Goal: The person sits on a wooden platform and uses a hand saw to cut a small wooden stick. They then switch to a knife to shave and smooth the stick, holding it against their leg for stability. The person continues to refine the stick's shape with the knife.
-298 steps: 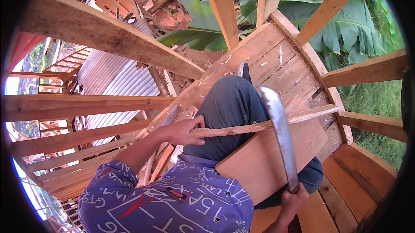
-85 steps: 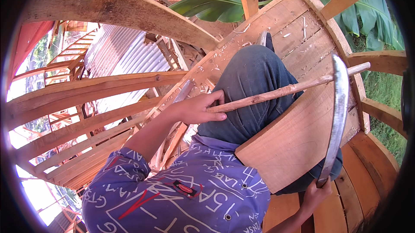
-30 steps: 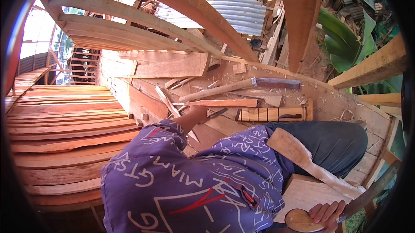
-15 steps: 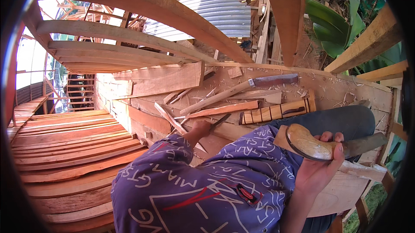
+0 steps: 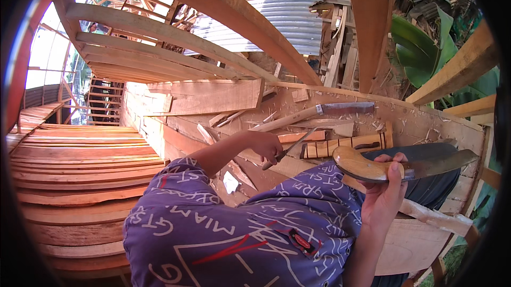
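My right hand [image 5: 380,196] is closed around a machete where its blade meets the rounded, pale wooden handle [image 5: 354,164]. The broad machete blade [image 5: 442,165] points right, over my dark-trousered knee. On the left, my left hand [image 5: 266,147] is closed on the handle of a slim knife [image 5: 298,144], whose thin blade tips up toward the right. Just beyond that blade lies a wooden sheath [image 5: 340,146] with dark bands. Farther back rests a long-handled chopping tool [image 5: 346,108] with a grey metal blade.
Wood shavings and offcuts lie on the planks around a wide board [image 5: 213,98]. Slatted timber [image 5: 85,180] fills the left side. Thick curved beams [image 5: 239,21] cross overhead, with corrugated metal sheets [image 5: 287,15] beyond. A pale wooden bar [image 5: 436,218] juts out below the machete.
My left hand has risen and moved right with the slim knife, its forearm now showing. In my right hand the machete has turned, showing more of its blade. The view has shifted slightly.
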`<state>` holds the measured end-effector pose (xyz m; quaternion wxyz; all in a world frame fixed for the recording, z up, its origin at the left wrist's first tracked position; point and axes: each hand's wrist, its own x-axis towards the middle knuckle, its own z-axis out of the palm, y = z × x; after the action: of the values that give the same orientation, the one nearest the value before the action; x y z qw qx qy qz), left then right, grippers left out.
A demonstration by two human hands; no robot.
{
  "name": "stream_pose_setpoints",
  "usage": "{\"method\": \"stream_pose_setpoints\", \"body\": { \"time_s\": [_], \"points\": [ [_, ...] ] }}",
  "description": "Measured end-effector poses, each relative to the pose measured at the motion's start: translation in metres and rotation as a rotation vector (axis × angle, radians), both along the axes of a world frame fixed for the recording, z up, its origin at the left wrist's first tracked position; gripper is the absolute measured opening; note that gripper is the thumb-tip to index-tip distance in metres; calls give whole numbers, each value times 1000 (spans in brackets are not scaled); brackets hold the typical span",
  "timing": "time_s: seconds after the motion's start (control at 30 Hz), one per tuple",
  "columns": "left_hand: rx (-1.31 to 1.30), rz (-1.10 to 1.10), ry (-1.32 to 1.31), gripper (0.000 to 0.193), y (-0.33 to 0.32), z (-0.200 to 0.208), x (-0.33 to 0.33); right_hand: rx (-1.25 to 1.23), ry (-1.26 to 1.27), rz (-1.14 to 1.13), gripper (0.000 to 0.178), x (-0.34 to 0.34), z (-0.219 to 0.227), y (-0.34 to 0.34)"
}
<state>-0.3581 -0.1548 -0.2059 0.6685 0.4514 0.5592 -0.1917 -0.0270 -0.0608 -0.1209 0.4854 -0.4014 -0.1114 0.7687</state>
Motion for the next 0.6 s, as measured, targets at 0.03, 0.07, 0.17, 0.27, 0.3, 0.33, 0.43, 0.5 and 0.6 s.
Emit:
{"method": "stream_pose_setpoints", "body": {
  "time_s": [0.03,0.07,0.17,0.27,0.3,0.33,0.43,0.5,0.6],
  "points": [
    [-24,-11,-63,26,12,8,3,-6,8,7,26,-1,-5,1],
    [-51,-21,-126,27,22,17,6,-15,15,16,24,-2,-8,2],
    [-236,58,-325,30,35,36,8,-49,17,76,22,-5,-8,6],
    [-257,132,-520,27,56,59,12,-89,14,145,23,-2,-18,12],
    [-231,143,-600,25,65,66,17,-103,4,153,23,-4,-19,13],
    [-249,286,-567,12,71,77,24,-116,-6,162,23,-7,-21,15],
    [-82,479,-570,10,91,91,35,-144,-6,198,25,-9,-31,14],
    [111,520,-490,14,103,101,51,-166,19,209,26,-13,-36,14],
    [558,490,-428,23,105,93,83,-228,80,252,24,-19,-40,16]
  ]
}}
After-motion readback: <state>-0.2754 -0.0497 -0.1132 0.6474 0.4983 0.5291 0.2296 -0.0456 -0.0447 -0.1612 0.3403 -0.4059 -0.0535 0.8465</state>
